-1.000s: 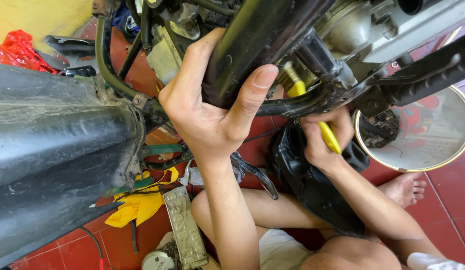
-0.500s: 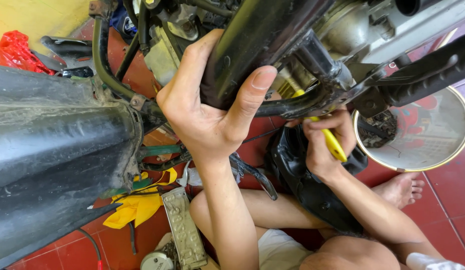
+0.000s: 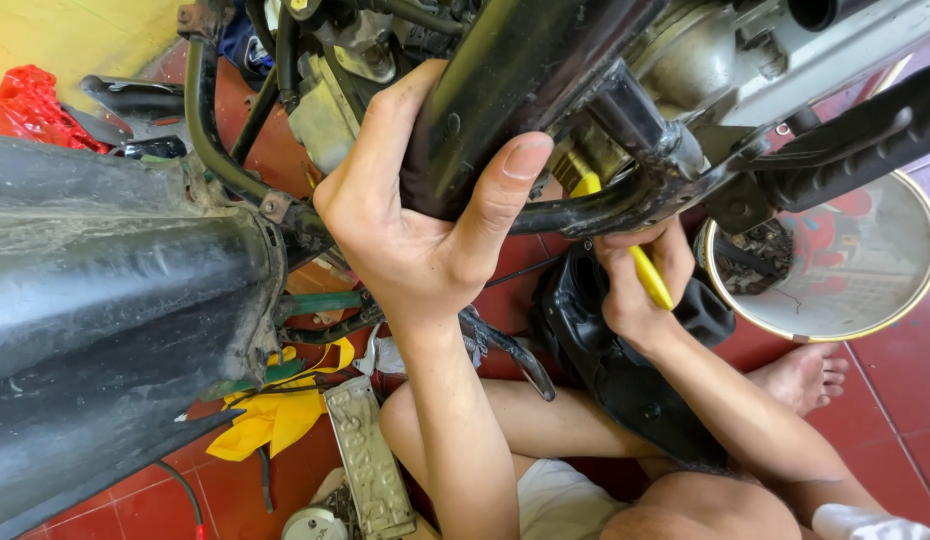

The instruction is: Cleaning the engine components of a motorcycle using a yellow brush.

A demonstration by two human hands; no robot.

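The left hand (image 3: 410, 230) grips the black frame tube (image 3: 515, 80) of the motorcycle, fingers wrapped around it; the right hand (image 3: 640, 285) clenches a yellow-handled tool (image 3: 650, 275) just beneath the engine (image 3: 685, 70), above the red tiled floor (image 3: 885, 400)

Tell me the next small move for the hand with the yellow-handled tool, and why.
Probably keep the left hand clamped on the black frame bar and turn the yellow-handled tool a little with the right hand. The tool's tip already runs up behind the frame into the engine area, where it is hidden, so steadying and turning looks safer than repositioning.
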